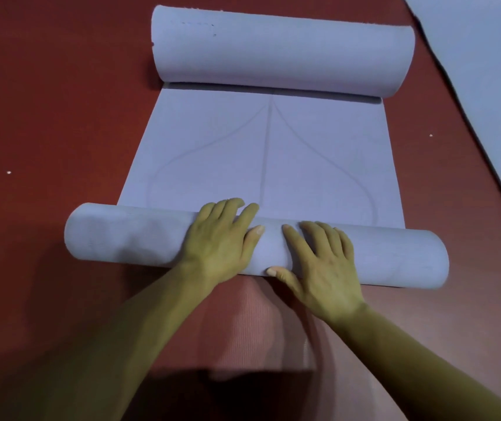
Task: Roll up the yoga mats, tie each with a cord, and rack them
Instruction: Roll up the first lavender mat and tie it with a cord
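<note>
A pale lavender yoga mat (261, 159) lies on the red floor, with faint curved lines on its flat middle stretch. Its near end is wound into a roll (121, 235) that runs left to right. The far end is curled into a second, thicker roll (282, 53). My left hand (222, 238) lies flat on top of the near roll, fingers spread and reaching over its far side. My right hand (322, 262) presses on the same roll just right of centre, thumb at its near edge. No cord is visible.
Another pale mat (486, 86) lies unrolled at the right edge of the view. The red floor (45, 117) surrounds the mat on the left and near sides. A pinkish ribbed mat or cloth (258, 323) lies between my forearms.
</note>
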`<state>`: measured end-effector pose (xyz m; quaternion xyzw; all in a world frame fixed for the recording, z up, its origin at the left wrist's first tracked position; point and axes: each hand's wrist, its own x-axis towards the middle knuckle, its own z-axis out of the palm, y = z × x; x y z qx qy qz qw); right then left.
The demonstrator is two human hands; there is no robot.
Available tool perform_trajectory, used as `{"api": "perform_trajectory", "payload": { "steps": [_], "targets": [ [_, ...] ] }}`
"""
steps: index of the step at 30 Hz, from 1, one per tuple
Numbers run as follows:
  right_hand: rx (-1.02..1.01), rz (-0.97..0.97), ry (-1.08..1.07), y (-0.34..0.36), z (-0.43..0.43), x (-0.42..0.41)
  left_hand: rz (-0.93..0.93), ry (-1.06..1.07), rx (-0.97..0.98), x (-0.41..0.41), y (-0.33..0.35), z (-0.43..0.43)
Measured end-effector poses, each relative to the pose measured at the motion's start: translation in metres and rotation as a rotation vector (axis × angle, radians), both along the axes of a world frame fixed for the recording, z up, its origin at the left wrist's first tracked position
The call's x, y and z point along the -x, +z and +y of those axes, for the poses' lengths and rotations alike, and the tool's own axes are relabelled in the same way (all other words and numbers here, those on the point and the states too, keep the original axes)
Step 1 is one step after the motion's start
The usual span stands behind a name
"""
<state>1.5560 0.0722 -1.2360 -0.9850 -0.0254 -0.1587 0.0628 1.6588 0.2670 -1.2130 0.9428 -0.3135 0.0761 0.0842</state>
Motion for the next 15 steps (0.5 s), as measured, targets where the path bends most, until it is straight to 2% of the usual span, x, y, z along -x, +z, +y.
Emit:
{"api": "perform_trajectory", "payload": {
  "steps": [3, 10, 15],
  "targets": [
    [0.001, 0.010, 0.011, 0.003, -0.004, -0.011, -0.061, -0.033, 0.039, 0.012, -0.005, 0.005],
    [-0.049, 0.022, -0.012, 0.009, -0.008, -0.019, -0.139, -0.073, -0.096, 0.001, -0.016, 0.003],
    [0.007, 0.010, 0.003, 0.004, -0.015, -0.028, -0.091, -0.082, -0.073, -0.027, -0.011, -0.006]
  ]
}}
